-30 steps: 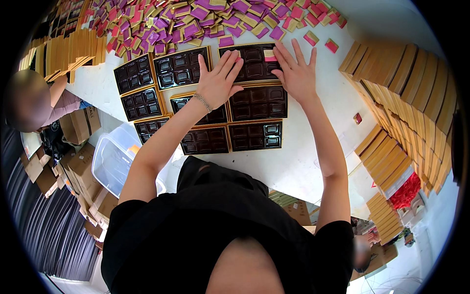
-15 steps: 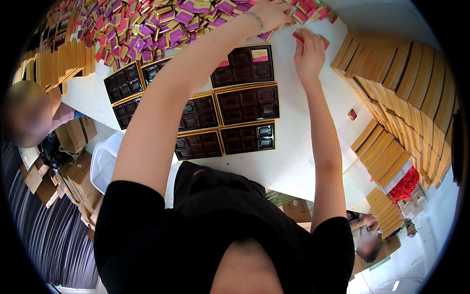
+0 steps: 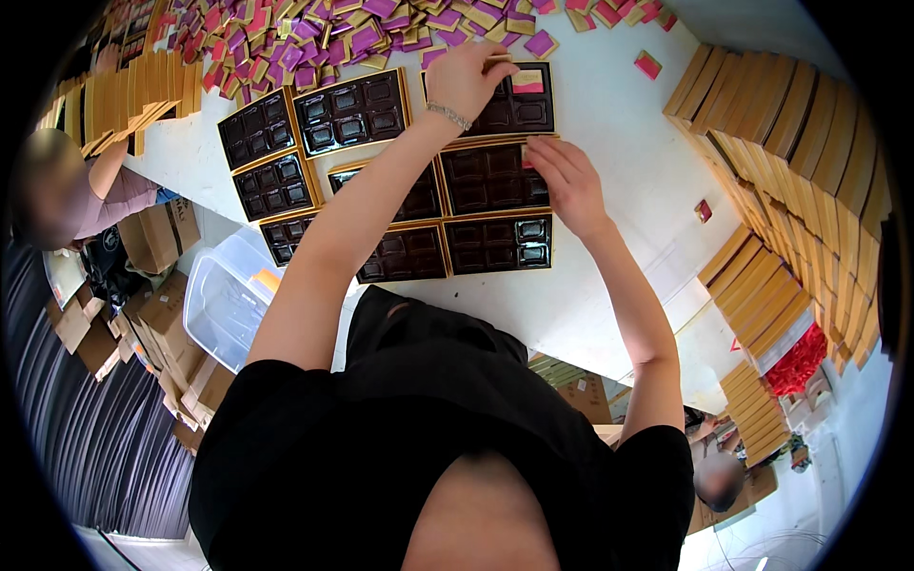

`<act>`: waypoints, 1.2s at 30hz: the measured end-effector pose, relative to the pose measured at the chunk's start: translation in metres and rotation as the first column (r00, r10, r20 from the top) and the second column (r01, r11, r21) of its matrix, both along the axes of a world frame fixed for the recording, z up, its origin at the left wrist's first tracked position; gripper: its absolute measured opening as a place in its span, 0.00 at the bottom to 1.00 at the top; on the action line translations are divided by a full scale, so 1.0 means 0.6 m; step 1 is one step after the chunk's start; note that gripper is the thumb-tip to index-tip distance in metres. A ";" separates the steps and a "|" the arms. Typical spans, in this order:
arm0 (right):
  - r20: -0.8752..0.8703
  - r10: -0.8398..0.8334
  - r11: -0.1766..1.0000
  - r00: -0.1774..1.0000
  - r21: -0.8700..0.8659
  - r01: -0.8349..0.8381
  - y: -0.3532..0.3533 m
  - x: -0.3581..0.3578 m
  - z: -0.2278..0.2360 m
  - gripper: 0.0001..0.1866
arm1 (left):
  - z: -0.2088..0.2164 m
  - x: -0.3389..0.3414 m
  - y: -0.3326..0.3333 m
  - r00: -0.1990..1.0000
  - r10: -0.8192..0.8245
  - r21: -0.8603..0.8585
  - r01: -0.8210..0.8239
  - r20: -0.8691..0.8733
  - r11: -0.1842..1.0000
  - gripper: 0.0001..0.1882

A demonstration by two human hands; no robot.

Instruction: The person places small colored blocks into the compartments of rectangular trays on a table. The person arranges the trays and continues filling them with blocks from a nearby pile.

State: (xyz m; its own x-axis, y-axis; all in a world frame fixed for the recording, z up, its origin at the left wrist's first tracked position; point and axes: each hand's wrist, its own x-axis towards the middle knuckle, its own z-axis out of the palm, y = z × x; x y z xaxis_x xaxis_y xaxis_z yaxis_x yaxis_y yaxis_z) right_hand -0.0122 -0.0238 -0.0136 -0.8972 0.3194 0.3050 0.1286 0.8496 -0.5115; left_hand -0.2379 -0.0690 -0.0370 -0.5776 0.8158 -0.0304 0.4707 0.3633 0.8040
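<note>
Dark brown trays with moulded compartments and gold edges, such as the middle-right tray, lie in rows before me. My left hand is over the far right tray, fingers pinched on a small gold wrapped chocolate. One pink-and-gold wrapped chocolate sits in that tray's far right compartment. Just nearer, my right hand reaches over the middle-right tray's far right corner. Its closed fingertips hold a red wrapped chocolate, mostly hidden by them. My left hand and forearm cover parts of several trays.
A pile of purple, pink and gold wrapped chocolates spreads along the far side. Two loose red pieces lie on the white table. Stacked gold-edged boxes stand right; a clear plastic bin and a co-worker are left.
Both hands have come back toward me from the pile and the far right pieces to the trays. My right hand has brought a red wrapped chocolate over the middle-right tray.
</note>
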 end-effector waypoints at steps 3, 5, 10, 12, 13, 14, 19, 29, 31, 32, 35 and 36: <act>0.067 0.030 0.998 0.997 0.057 -0.034 -0.013 0.012 0.002 0.17 | -0.001 0.010 -0.020 0.841 -0.054 0.142 0.153 -0.538 0.978 0.13; 0.100 0.038 0.995 0.994 0.089 -0.047 -0.013 0.016 0.002 0.17 | 0.012 0.011 -0.031 0.809 -0.065 0.127 0.170 -0.585 0.977 0.13; 0.320 -0.020 0.981 0.947 0.189 -0.043 -0.027 0.032 0.010 0.26 | 0.017 0.016 -0.072 0.730 -0.243 -0.018 0.302 -0.639 0.953 0.24; 0.385 0.000 0.991 0.923 0.125 -0.052 -0.033 0.040 0.021 0.31 | 0.030 0.028 -0.098 0.708 -0.414 -0.178 0.385 -0.573 0.905 0.34; 0.416 0.009 0.994 0.909 0.095 -0.054 -0.030 0.041 0.025 0.33 | 0.035 0.030 -0.101 0.676 -0.450 -0.242 0.385 -0.583 0.891 0.35; 0.389 0.042 0.996 0.920 0.054 -0.068 -0.022 0.041 0.027 0.33 | 0.040 0.031 -0.101 0.644 -0.487 -0.305 0.381 -0.590 0.873 0.35; 0.034 -0.343 0.932 0.939 0.136 0.336 0.117 0.010 -0.025 0.27 | 0.061 0.031 -0.093 0.665 -0.517 -0.391 0.347 -0.539 0.853 0.40; 0.110 -0.589 0.806 0.801 0.152 0.572 0.195 -0.051 -0.081 0.15 | 0.011 -0.002 0.219 0.780 -0.360 -0.125 0.347 -0.512 0.929 0.18; 0.096 -0.673 0.730 0.733 -0.072 0.679 0.193 -0.034 -0.085 0.13 | 0.013 0.011 0.238 0.749 -0.379 -0.134 0.368 -0.543 0.920 0.14; 0.201 -0.701 0.639 0.685 -0.249 0.727 0.191 -0.023 -0.076 0.12 | 0.014 0.019 0.242 0.733 -0.392 -0.142 0.380 -0.556 0.914 0.13; 0.263 -0.733 0.314 0.628 -0.687 0.655 0.175 0.004 -0.054 0.11 | -0.022 0.045 0.233 0.639 -0.546 -0.192 0.538 -0.542 0.821 0.22; 0.240 -0.750 0.208 0.616 -0.799 0.565 0.168 0.013 -0.051 0.11 | -0.034 0.051 0.225 0.652 -0.570 -0.152 0.582 -0.499 0.799 0.24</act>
State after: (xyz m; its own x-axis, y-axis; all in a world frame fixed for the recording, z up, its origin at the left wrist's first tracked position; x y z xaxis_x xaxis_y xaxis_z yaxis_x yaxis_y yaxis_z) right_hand -0.0045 0.0768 -0.0443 -0.2047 0.9309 -0.3025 0.2780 -0.2410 -0.9299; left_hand -0.2074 0.0662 -0.0573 0.0835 0.9868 0.1388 0.9088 -0.1326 0.3957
